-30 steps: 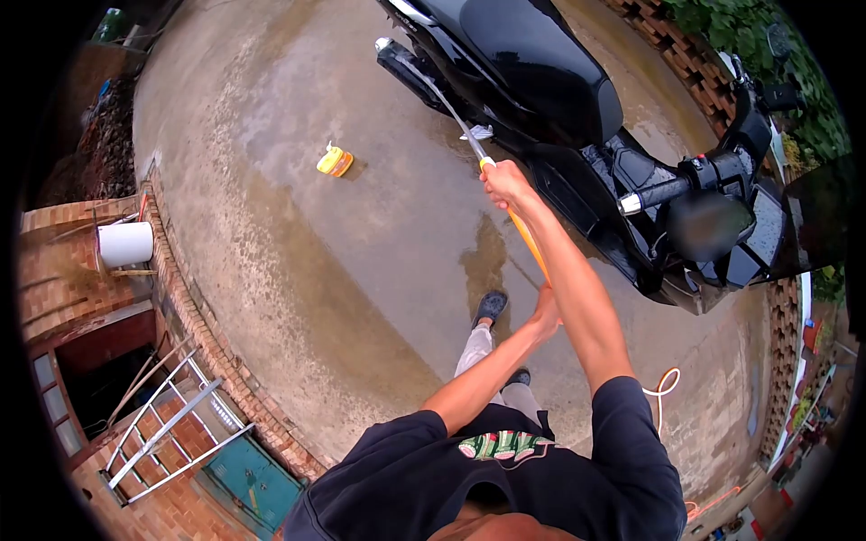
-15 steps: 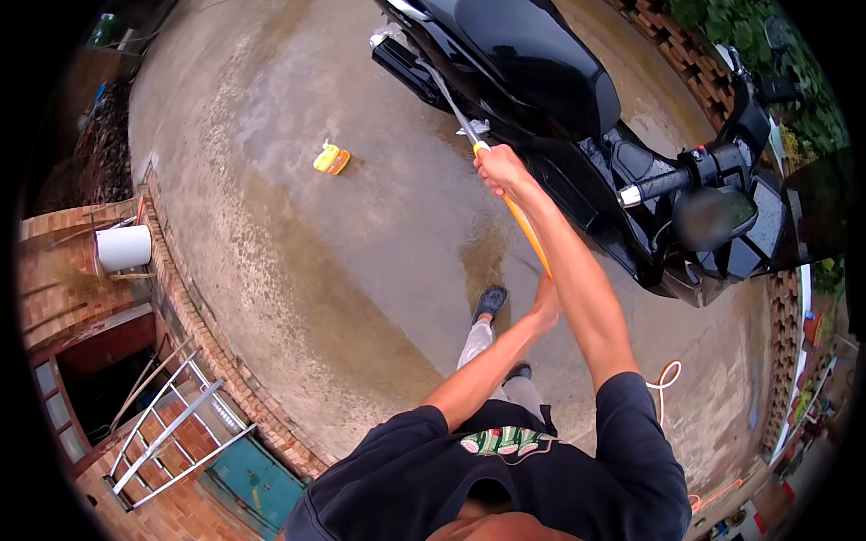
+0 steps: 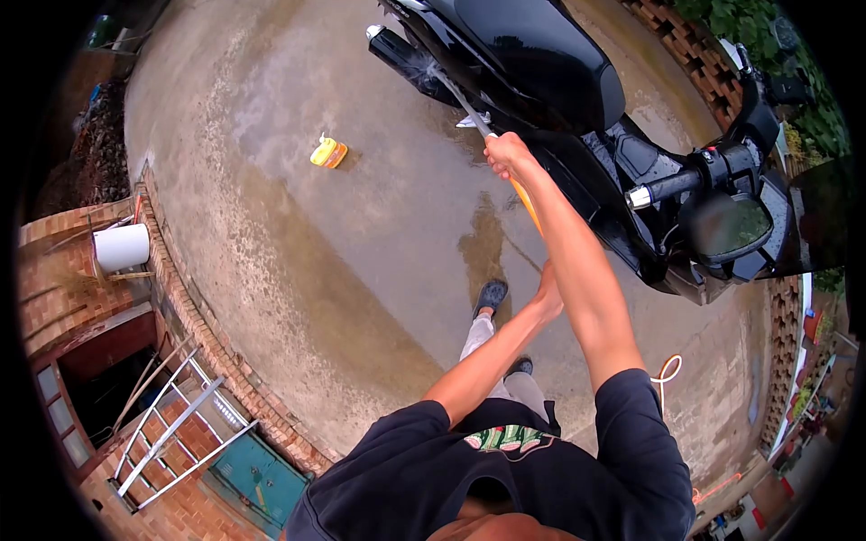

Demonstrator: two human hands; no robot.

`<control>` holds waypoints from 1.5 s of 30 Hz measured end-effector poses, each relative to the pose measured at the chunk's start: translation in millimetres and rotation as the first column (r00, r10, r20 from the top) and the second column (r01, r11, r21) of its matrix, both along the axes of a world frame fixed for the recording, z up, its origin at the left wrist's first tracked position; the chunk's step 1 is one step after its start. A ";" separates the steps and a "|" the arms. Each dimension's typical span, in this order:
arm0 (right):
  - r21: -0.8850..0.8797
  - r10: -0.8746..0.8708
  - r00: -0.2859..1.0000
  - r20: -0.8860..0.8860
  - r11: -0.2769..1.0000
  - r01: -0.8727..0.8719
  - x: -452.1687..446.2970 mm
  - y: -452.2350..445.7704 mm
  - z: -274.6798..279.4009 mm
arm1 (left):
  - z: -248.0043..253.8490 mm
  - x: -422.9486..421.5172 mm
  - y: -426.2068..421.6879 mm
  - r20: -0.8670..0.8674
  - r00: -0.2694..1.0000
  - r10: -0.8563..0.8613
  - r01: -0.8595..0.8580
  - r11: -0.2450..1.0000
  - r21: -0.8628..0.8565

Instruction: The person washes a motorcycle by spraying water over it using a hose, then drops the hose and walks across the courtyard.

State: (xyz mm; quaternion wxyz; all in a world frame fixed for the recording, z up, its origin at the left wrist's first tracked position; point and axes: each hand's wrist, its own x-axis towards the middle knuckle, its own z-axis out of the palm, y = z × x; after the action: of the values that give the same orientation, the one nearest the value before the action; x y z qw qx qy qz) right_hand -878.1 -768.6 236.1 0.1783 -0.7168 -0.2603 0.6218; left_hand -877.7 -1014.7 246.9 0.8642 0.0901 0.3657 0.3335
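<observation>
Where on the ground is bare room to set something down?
Bare concrete lies between the yellow bottle and the black scooter, also between bottle and brick edging. Crowded: the scooter's side, where the wand and right hand are.

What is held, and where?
Right hand: slim grey-and-yellow spray wand, between its grey and yellow parts. Left hand: partly hidden; cannot tell.
</observation>
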 end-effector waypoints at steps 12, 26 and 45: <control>0.115 0.010 1.000 -0.026 0.993 -0.007 -19.6 4.1 5.8 | -22.2 -5.7 6.9 -0.010 1.000 -0.018 0.019 0.997 0.073; 0.040 -0.030 0.999 0.020 0.999 0.029 -17.7 -18.8 -47.1 | -57.3 -3.7 -23.9 -0.104 0.992 0.068 -0.072 0.997 -0.038; 0.124 -0.172 0.984 -0.043 0.976 0.176 -118.7 -79.3 -80.1 | -74.0 -102.2 -71.2 -0.240 0.964 0.117 -0.167 0.965 -0.200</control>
State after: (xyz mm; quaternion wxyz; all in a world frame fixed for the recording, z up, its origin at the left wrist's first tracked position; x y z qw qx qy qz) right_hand -996.8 -847.9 156.1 0.2818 -0.7140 -0.2328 0.5971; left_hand -979.9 -1085.9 172.8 0.7953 0.0053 0.5018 0.3401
